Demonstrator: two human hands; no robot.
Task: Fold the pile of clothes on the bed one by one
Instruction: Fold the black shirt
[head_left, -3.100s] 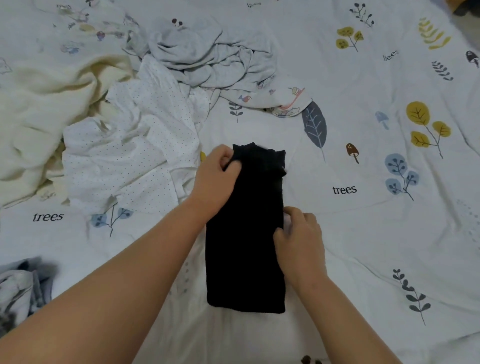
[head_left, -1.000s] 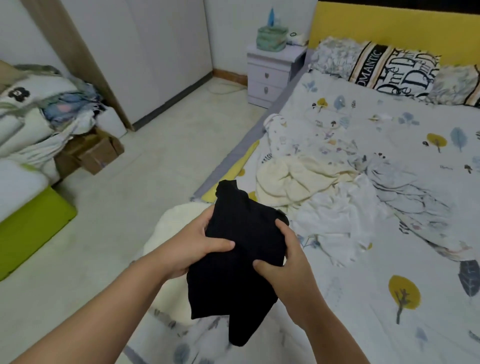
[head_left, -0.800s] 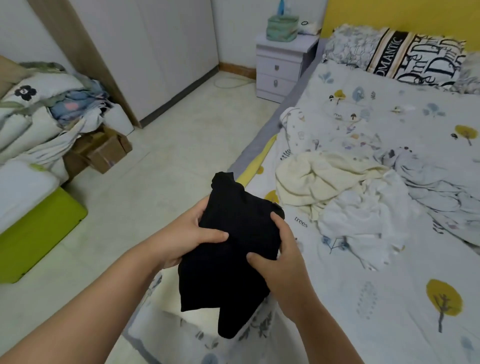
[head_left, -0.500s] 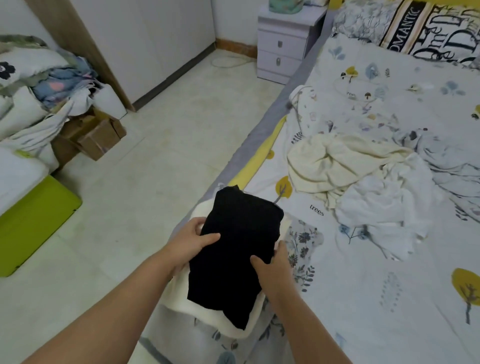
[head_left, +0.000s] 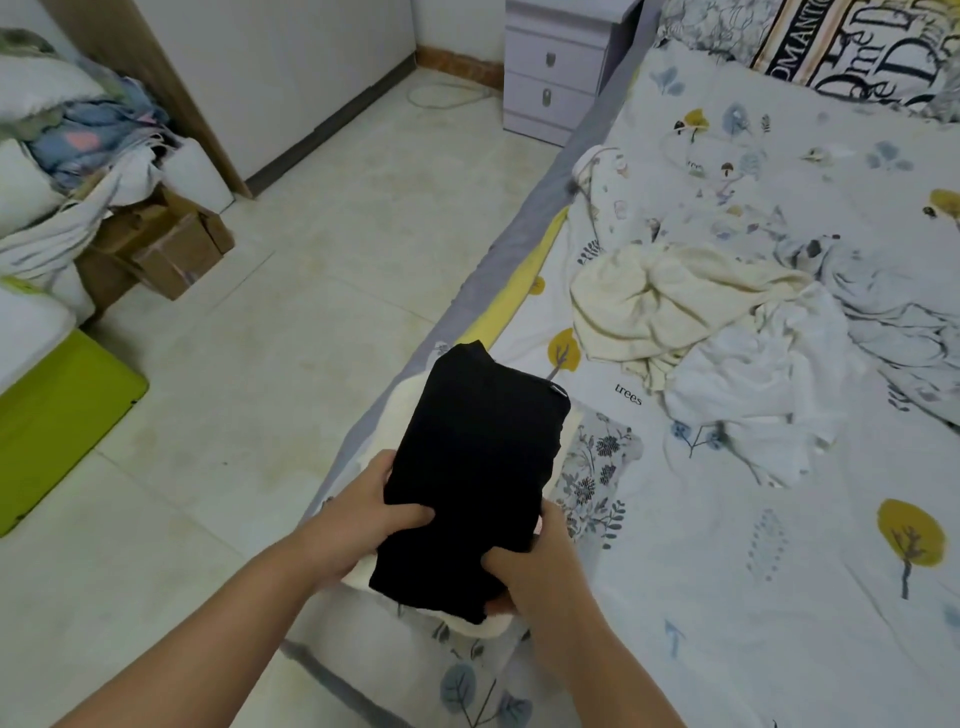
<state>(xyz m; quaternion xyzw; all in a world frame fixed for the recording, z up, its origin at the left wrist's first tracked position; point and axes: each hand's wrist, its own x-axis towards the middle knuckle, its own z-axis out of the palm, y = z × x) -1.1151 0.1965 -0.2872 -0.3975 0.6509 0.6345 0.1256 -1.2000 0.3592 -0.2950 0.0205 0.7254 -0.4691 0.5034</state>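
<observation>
Garment, black, folded (head_left: 475, 467), lying on a cream folded item (head_left: 387, 415) at the near left edge of the bed (head_left: 753, 571). Left hand (head_left: 363, 512) grips its left side, thumb curled over the top. Right hand (head_left: 530, 566) pinches the near right corner, thumb on top, fingers underneath. Small tag at the garment's far right corner, unreadable. Unfolded pile just beyond: cream cloth (head_left: 670, 301), white cloth (head_left: 758, 395). Sheet printed with leaves and the word "trees" (head_left: 628, 395). Pillow (head_left: 852, 47) at the head shows "ROMANTIC" in part. Nightstand (head_left: 561, 67), cardboard box (head_left: 161, 244) on the floor.
</observation>
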